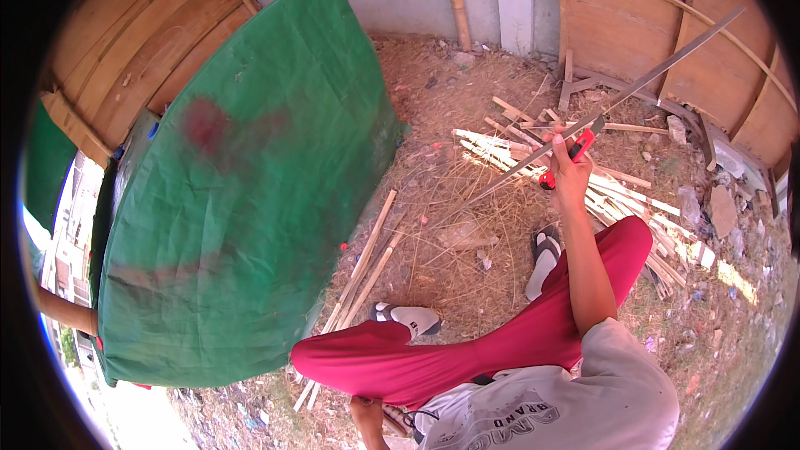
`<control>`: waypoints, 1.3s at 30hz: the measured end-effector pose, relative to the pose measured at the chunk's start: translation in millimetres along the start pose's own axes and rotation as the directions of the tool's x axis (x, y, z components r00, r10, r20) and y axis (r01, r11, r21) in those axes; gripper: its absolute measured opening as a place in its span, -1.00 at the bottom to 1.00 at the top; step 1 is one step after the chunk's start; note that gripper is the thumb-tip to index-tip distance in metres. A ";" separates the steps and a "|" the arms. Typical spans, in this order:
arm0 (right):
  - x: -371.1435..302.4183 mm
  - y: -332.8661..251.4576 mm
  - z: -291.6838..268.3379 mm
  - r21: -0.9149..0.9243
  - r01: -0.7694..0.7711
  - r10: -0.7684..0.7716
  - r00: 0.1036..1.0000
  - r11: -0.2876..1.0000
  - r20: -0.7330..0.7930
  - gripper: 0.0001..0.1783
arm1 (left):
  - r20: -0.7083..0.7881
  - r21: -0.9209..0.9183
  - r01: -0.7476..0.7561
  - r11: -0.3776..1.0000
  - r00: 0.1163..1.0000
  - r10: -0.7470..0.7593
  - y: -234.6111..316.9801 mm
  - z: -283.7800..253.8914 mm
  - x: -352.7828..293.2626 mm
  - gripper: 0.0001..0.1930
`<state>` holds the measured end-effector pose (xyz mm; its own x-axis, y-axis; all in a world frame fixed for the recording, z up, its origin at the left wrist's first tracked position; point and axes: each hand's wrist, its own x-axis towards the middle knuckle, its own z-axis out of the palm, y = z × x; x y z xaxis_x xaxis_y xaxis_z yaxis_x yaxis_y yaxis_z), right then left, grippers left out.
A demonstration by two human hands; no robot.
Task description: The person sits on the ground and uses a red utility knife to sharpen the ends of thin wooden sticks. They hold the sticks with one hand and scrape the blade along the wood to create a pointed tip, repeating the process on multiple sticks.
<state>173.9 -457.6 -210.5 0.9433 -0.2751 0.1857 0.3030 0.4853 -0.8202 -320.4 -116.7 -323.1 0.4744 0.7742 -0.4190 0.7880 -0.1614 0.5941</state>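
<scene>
So the right hand (571, 173) is clamping onto a red-and-black plastic utility knife (583, 144) and a long, thin, brownish strip (650, 79), both sitting right in its grip. The strip's sticking out past the hand on both sides, up to the right and down to the left. A messy pile of pale, split sticks (617, 187) is lying on the ground beyond and below that hand. The left hand (367, 413) is hanging down by the dark-red cloth trousers (492, 348), fingers curling; can't tell if it's holding anything. A big green sheet (250, 200) is standing ahead of it.
</scene>
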 end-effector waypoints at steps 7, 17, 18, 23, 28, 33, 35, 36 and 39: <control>-29.5 29.3 9.5 0.153 -0.274 0.265 0.961 0.950 0.073 -0.49 | -0.478 0.280 -0.496 0.822 0.670 0.568 134.4 -7.1 -4.9 -0.45; -72.5 56.8 21.5 0.084 -0.488 0.445 0.844 0.869 0.300 -0.49 | 0.059 0.516 -0.836 0.186 0.251 0.966 315.8 59.4 6.7 -0.52; -75.0 58.0 21.6 0.078 -0.496 0.451 0.836 0.865 0.313 -0.52 | 0.089 0.524 -0.831 0.186 0.271 0.958 323.1 70.1 11.3 -0.51; -88.0 57.7 32.5 0.049 -0.484 0.437 0.825 0.874 0.358 -0.59 | 0.177 0.505 -0.817 0.276 0.412 0.894 337.8 94.5 30.4 -0.55; -88.6 61.1 28.4 -0.001 -0.518 0.460 0.759 0.855 0.461 -0.56 | 0.176 0.389 -0.859 0.334 0.425 0.888 325.2 88.1 31.4 -0.65; -97.6 56.3 32.6 -0.033 -0.562 0.472 0.659 0.826 0.585 -0.53 | 0.118 0.378 -0.846 0.375 0.446 0.887 302.5 79.3 31.7 -0.65; -99.6 59.8 31.9 -0.043 -0.544 0.452 0.648 0.838 0.612 -0.51 | 0.088 0.422 -0.841 0.338 0.409 0.908 295.9 79.6 35.0 -0.65; -99.3 59.8 33.8 -0.071 -0.527 0.452 0.643 0.847 0.618 -0.51 | 0.087 0.438 -0.841 0.319 0.392 0.916 294.2 79.4 36.8 -0.65; -97.6 57.7 36.9 -0.159 -0.475 0.461 0.632 0.866 0.623 -0.50 | 0.082 0.473 -0.837 0.274 0.352 0.932 291.0 78.3 39.5 -0.67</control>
<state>104.3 -372.2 -256.0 0.8202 0.5670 0.0762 -0.2074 0.4188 -0.8841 -41.7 -181.0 -220.5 0.9340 0.0715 0.3501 0.0044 -0.9820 0.1889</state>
